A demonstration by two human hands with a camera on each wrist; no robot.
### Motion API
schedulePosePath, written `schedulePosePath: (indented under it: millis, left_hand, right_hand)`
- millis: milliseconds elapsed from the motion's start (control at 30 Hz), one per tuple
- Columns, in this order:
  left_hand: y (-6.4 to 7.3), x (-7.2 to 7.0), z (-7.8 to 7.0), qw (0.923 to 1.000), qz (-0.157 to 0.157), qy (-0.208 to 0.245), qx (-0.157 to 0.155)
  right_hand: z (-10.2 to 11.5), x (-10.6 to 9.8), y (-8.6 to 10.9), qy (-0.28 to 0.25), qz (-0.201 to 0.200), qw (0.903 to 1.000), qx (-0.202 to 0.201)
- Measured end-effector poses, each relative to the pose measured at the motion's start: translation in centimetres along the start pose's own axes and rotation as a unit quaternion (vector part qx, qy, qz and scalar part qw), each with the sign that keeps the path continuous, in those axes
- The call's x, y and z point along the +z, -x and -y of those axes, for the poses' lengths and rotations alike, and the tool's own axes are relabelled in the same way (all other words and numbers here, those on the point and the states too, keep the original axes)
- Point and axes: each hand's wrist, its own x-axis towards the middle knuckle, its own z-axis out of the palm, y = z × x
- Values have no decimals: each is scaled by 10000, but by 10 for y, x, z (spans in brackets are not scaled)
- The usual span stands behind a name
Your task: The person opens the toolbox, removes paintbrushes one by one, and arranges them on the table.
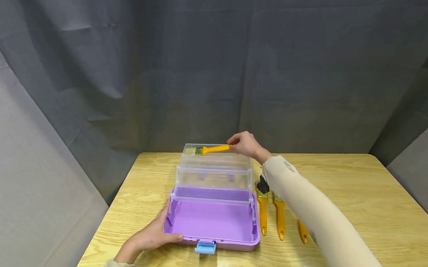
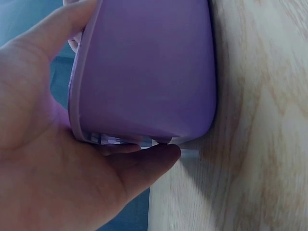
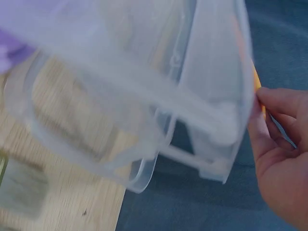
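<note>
A purple storage box (image 1: pixel 238 242) with a light blue latch (image 1: pixel 205 247) stands unfolded on the table, its clear trays (image 1: pixel 216 170) stepped up toward the back. My left hand (image 1: pixel 152 234) holds the box's left side, the thumb at the front corner; the left wrist view shows the hand (image 2: pixel 53 159) around the purple wall (image 2: pixel 149 67). Over the topmost tray, my right hand (image 1: pixel 246 144) pinches the end of a yellow-handled paintbrush (image 1: pixel 216 148), bristles pointing left. In the right wrist view, the tray wall hides most of that brush.
Three more yellow-handled paintbrushes lie right of the box: one nearest it (image 1: pixel 263 215), a middle one (image 1: pixel 280 220) and one partly under my right sleeve (image 1: pixel 303 233). A dark grey curtain (image 1: pixel 210 69) hangs behind the wooden table (image 1: pixel 347 191).
</note>
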Motion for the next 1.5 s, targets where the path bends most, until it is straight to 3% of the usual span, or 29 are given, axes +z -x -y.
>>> schedulePosePath:
  millis: [167, 300, 467, 800, 1067, 1133, 1200, 1367, 1500]
  left_hand:
    - [-2, -1, 1, 10000, 16, -43, 8]
    - [-4, 0, 2, 9999, 39, -76, -90]
    - [-7, -1, 5, 9999, 41, -83, -40]
    - [-5, -7, 9, 9999, -24, -108, -14]
    - [-1, -10, 7, 9996, -18, -249, -103]
    - [0, -10, 7, 9996, -27, -254, -99]
    - [1, -10, 7, 9997, -39, -212, -98]
    - [1, -12, 9, 9997, -50, -205, -148]
    - [1, -13, 10, 9995, -56, -250, -189]
  right_hand:
    - [14, 4, 3, -750, 51, 9970, 187]
    - [22, 6, 6, -772, 98, 9969, 70]
    - [27, 2, 14, -794, -158, 9967, 17]
    - [24, -33, 49, -1525, -423, 9873, 122]
    - [-3, -66, 84, -2274, -586, 9713, 378]
    - [-14, -74, 94, -2599, -600, 9628, 421]
    - [-25, -83, 105, -3077, -612, 9485, 448]
    - [-56, -103, 134, -4416, -518, 8948, 411]
    - [-85, -117, 156, -4678, -283, 8832, 179]
